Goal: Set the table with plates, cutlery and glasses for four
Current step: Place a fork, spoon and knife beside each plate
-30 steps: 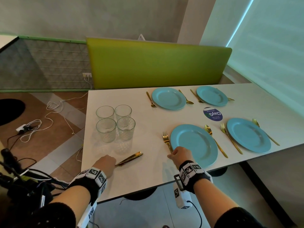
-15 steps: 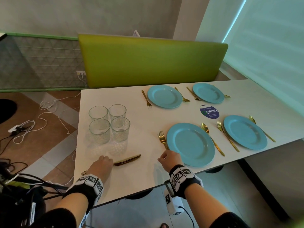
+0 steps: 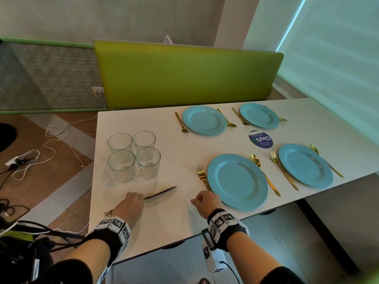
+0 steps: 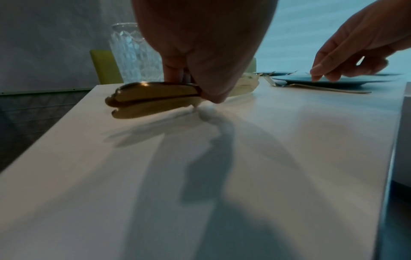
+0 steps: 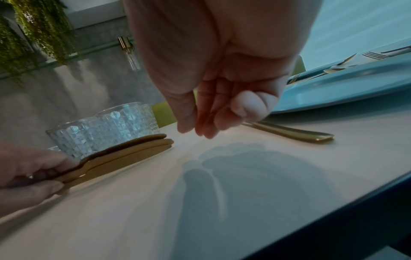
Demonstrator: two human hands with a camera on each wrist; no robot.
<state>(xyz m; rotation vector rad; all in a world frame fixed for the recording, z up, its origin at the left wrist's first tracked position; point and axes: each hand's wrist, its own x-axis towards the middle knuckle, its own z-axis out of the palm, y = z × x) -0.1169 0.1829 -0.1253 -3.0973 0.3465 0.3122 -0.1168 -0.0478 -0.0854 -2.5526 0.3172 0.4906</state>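
Note:
Several gold knives (image 3: 160,192) lie stacked near the table's front left edge. My left hand (image 3: 134,195) grips their handles; in the left wrist view the fingers (image 4: 175,70) pinch the knives (image 4: 153,93) against the tabletop. My right hand (image 3: 197,200) hovers just left of the near blue plate (image 3: 238,181), beside the fork (image 3: 202,175). Its fingers (image 5: 206,119) hang loosely and hold nothing. Several blue plates, each with a gold fork and spoon, are laid out. Several clear glasses (image 3: 134,154) stand clustered at the left.
A white table (image 3: 174,226) has its front edge right under my wrists. A round blue sticker (image 3: 260,139) lies between the plates. A green bench back (image 3: 184,72) stands behind the table. Cables (image 3: 30,158) lie on the floor at left.
My right hand has drawn left, away from the near plate and fork, toward the knives. My left hand stays on the knife handles.

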